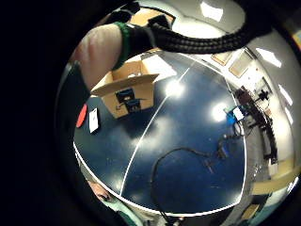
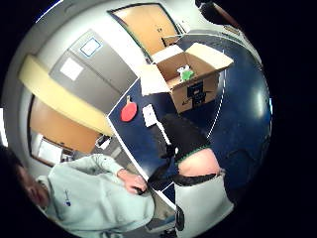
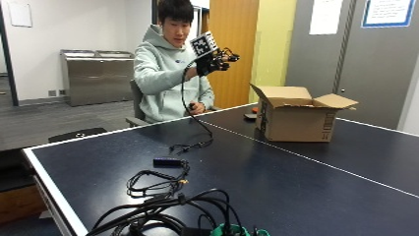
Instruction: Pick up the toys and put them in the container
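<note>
– Toys? We see a green toy (image 2: 186,74) inside the brown cardboard box (image 3: 296,119) on the dark blue desk (image 3: 262,172).
– Our black gloved hand (image 3: 213,61) is up high; grip unclear. Rushing down, we might bump the box.

The person (image 3: 171,73) wears a pale grey-green hooded sweatshirt with long sleeves and a small dark mark on the chest. The right hand (image 3: 213,61) wears a black glove edged with a green cuff band; the other hand (image 3: 192,106) is bare.
</note>
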